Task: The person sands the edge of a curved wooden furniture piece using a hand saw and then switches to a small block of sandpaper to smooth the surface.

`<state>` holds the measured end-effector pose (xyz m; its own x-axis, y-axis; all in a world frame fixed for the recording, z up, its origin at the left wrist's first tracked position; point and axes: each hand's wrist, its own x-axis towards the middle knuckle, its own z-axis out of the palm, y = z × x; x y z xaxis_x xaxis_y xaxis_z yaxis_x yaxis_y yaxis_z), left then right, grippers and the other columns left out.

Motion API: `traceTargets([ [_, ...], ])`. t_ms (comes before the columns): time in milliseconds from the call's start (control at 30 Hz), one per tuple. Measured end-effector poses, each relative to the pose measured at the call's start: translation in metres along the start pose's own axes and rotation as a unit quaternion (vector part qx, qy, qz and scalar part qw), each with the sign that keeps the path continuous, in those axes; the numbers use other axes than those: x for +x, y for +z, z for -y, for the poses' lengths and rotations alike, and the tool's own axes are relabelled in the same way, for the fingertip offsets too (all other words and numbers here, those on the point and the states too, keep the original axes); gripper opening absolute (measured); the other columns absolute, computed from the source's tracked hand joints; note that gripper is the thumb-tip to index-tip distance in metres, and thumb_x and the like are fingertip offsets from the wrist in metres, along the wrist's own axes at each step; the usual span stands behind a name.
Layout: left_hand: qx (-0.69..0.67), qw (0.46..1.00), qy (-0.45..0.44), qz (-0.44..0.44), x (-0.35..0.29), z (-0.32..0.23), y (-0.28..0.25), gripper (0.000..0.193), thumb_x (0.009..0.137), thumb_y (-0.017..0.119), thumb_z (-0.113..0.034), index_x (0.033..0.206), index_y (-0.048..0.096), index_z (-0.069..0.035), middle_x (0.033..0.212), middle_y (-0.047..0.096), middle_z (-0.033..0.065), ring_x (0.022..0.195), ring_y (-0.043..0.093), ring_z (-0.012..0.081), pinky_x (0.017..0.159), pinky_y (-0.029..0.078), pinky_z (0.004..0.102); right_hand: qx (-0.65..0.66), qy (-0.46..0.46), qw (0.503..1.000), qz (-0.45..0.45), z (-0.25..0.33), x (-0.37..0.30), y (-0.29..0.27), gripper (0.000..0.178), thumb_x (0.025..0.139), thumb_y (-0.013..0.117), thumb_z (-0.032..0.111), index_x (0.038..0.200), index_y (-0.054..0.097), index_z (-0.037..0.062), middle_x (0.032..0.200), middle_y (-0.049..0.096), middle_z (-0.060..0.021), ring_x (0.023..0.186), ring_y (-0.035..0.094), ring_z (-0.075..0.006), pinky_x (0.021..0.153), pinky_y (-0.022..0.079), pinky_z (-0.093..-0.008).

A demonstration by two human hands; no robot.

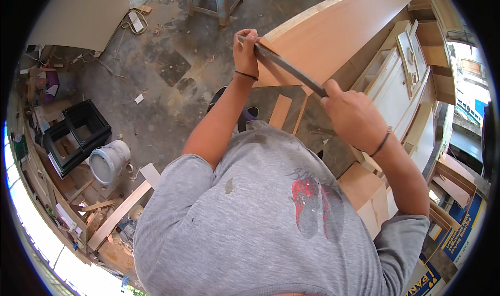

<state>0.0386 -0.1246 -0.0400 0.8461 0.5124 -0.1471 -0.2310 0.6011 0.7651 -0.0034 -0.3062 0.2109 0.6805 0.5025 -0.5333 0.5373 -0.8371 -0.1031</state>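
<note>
A long, flat, grey metal file (294, 71) lies slantwise across the near left corner of a large wood-veneer board (338, 38). My right hand (357, 116) is wrapped around its near end, so the handle is mostly hidden. At the far end, my left hand (246, 53) pinches the tip between thumb and fingers, close by the board's corner. The file seems to rest on the board's edge. The board stretches away to the upper right, with a pale, raw edge along its far side.
Wood offcuts (280, 111) lie on the concrete floor below the board. Pale cabinet parts (398, 87) stand at the right. A blue plastic stool (223, 1) is at the top. To the left are a white bucket (121, 151), black frames (92, 120) and scrap wood.
</note>
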Motion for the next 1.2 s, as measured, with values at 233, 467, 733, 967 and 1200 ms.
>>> traceTargets([
  [233,-0.028,0.999,0.001,-0.023,0.0,0.002,0.002,0.037,0.087,0.061,-0.033,0.105,0.054,-0.002,0.083,0.055,0.0034,0.083,0.053,0.0132,0.079,0.041,0.0276,0.064,-0.003,0.998,-0.026,-0.009,0.005,0.032,0.018,0.098,0.047,0.02,0.105,0.044,0.0035,0.069,0.062,-0.0205,0.07,0.062,-0.0429,0.063,0.047,-0.0532],
  [467,-0.035,0.999,-0.016,0.011,0.014,0.014,-0.018,0.033,0.09,0.057,-0.032,0.103,0.054,-0.002,0.081,0.055,0.0037,0.081,0.053,0.0133,0.077,0.041,0.0277,0.041,-0.017,0.998,-0.046,-0.014,0.0,0.028,0.019,0.097,0.048,0.019,0.106,0.044,0.0029,0.07,0.063,-0.0196,0.07,0.063,-0.042,0.063,0.047,-0.0522],
  [733,-0.033,0.997,-0.04,0.051,0.007,0.013,-0.024,0.054,0.093,0.05,-0.056,0.107,0.053,-0.004,0.096,0.059,0.0071,0.094,0.057,0.0173,0.087,0.043,0.0316,0.106,-0.002,0.994,-0.034,-0.013,-0.01,0.028,0.019,0.096,0.05,0.019,0.105,0.044,0.0036,0.066,0.06,-0.0195,0.068,0.061,-0.0428,0.061,0.046,-0.0518],
  [967,0.123,0.989,0.037,0.067,-0.002,0.011,-0.013,0.061,0.098,0.038,-0.062,0.108,0.053,-0.004,0.094,0.056,0.0045,0.089,0.052,0.0126,0.082,0.041,0.0272,0.17,-0.041,0.97,-0.166,-0.051,-0.029,-0.009,0.015,0.09,0.059,0.01,0.1,0.05,0.0027,0.068,0.058,-0.0184,0.066,0.059,-0.0408,0.059,0.045,-0.0471],
  [1200,0.161,0.982,0.057,0.08,-0.018,0.004,0.002,0.061,0.099,0.038,-0.06,0.117,0.051,-0.003,0.098,0.053,0.0044,0.095,0.05,0.0158,0.089,0.039,0.0302,0.111,-0.187,0.965,-0.146,-0.095,-0.006,-0.019,0.015,0.086,0.063,0.009,0.098,0.056,0.0048,0.08,0.061,-0.0127,0.067,0.06,-0.0355,0.059,0.047,-0.0428],
])
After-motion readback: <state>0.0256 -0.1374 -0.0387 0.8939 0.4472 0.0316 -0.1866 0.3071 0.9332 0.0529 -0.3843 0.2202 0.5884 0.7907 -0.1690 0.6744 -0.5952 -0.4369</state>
